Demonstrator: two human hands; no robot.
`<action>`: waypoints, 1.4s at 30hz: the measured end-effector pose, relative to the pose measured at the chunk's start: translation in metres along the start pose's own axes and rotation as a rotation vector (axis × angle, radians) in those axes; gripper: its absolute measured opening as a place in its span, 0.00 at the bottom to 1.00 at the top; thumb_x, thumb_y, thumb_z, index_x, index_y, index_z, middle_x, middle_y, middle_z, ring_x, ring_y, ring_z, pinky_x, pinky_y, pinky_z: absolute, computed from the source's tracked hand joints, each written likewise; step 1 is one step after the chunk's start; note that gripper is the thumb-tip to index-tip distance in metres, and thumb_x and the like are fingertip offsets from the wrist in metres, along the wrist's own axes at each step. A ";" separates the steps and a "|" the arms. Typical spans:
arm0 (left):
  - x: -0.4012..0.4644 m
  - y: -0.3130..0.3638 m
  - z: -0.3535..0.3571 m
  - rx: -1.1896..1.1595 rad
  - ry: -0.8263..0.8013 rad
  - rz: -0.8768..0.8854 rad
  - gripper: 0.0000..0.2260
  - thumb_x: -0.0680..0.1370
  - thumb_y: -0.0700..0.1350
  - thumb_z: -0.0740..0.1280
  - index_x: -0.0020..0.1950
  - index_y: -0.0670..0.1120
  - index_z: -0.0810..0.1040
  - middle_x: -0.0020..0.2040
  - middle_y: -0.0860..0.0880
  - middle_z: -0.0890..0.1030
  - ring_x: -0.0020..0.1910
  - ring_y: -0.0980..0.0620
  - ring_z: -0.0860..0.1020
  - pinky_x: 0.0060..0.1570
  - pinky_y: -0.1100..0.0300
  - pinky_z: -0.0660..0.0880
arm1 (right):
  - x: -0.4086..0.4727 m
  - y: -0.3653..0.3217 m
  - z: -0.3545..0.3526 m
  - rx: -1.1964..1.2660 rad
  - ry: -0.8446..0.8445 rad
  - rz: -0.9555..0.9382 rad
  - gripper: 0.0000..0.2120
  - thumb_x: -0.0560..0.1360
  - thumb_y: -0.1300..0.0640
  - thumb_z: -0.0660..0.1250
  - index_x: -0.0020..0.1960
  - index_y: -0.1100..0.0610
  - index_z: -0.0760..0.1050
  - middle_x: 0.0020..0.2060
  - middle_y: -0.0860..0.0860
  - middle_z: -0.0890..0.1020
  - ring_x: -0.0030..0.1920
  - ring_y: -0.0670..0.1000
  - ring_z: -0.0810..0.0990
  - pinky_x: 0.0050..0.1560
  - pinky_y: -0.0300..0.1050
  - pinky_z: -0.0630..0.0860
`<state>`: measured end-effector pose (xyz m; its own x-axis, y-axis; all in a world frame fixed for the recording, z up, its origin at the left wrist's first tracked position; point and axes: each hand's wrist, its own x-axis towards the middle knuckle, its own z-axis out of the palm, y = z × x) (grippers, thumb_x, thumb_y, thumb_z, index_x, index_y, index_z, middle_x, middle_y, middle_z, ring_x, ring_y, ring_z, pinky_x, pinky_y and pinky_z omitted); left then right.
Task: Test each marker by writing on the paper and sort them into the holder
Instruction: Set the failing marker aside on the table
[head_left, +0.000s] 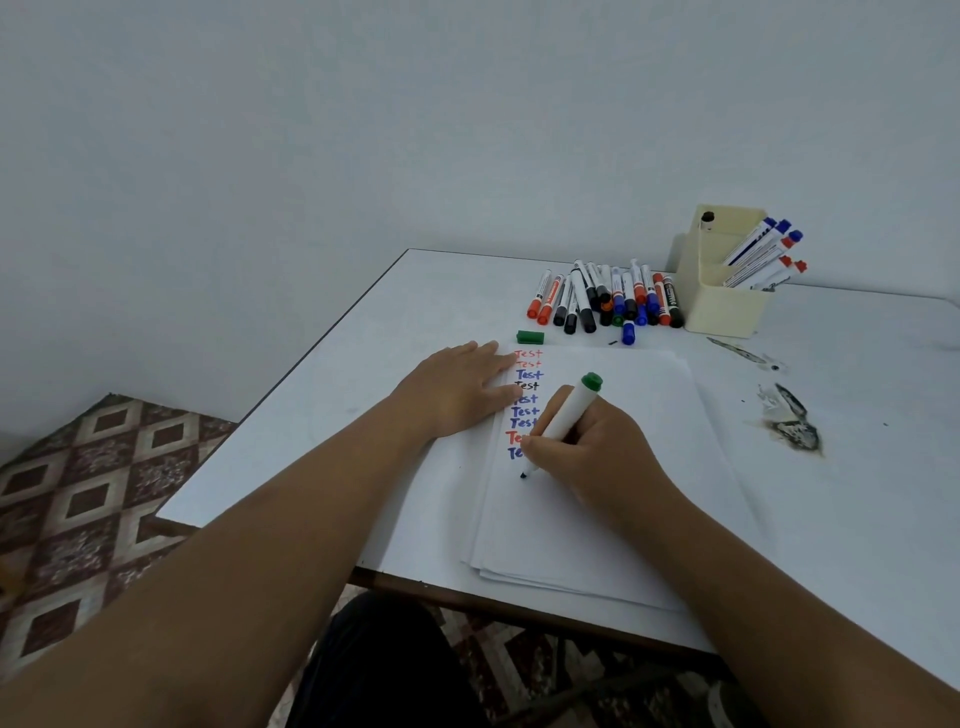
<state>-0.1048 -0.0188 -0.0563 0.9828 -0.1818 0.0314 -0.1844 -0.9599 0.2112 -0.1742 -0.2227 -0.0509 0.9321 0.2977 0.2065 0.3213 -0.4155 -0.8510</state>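
My right hand (592, 452) grips an uncapped green marker (569, 413), its tip touching the paper (597, 519) below a column of red, blue and black "Test" words (527, 387). My left hand (457, 387) lies flat, fingers apart, pressing the paper's upper left edge. The marker's green cap (530, 337) lies on the table just beyond the paper. A pile of capped markers (605, 299) lies at the back. To its right stands a cream holder (719, 306) with several blue and red markers (766, 254) leaning in it.
The white table (857, 415) has dark scuffed patches (792, 421) to the right of the paper. Its left and near edges drop off to a patterned tiled floor (78, 493). A plain wall rises behind the table. My dark-clothed knee (384, 660) shows under the near edge.
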 end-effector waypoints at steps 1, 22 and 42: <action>0.000 0.000 0.000 0.000 0.000 -0.001 0.28 0.81 0.65 0.54 0.80 0.59 0.57 0.82 0.53 0.54 0.80 0.52 0.52 0.77 0.51 0.52 | 0.000 0.000 -0.001 -0.006 0.022 0.002 0.07 0.72 0.61 0.74 0.38 0.53 0.78 0.29 0.47 0.78 0.31 0.41 0.75 0.33 0.34 0.72; 0.002 -0.003 0.002 0.010 0.012 0.019 0.29 0.81 0.66 0.54 0.81 0.57 0.57 0.82 0.52 0.55 0.80 0.51 0.53 0.77 0.51 0.53 | 0.000 0.000 -0.003 0.000 0.078 0.040 0.07 0.70 0.63 0.73 0.37 0.55 0.76 0.29 0.46 0.77 0.30 0.40 0.74 0.32 0.30 0.71; 0.033 0.007 -0.011 -0.148 0.100 -0.175 0.25 0.75 0.69 0.61 0.70 0.60 0.70 0.67 0.55 0.75 0.64 0.50 0.72 0.64 0.45 0.70 | 0.017 0.004 -0.026 1.078 0.233 0.373 0.11 0.76 0.69 0.70 0.53 0.58 0.73 0.44 0.61 0.85 0.40 0.53 0.82 0.41 0.47 0.81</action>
<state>-0.0734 -0.0290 -0.0435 0.9970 0.0130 0.0764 -0.0157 -0.9319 0.3625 -0.1528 -0.2418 -0.0387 0.9829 0.0991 -0.1550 -0.1840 0.5360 -0.8240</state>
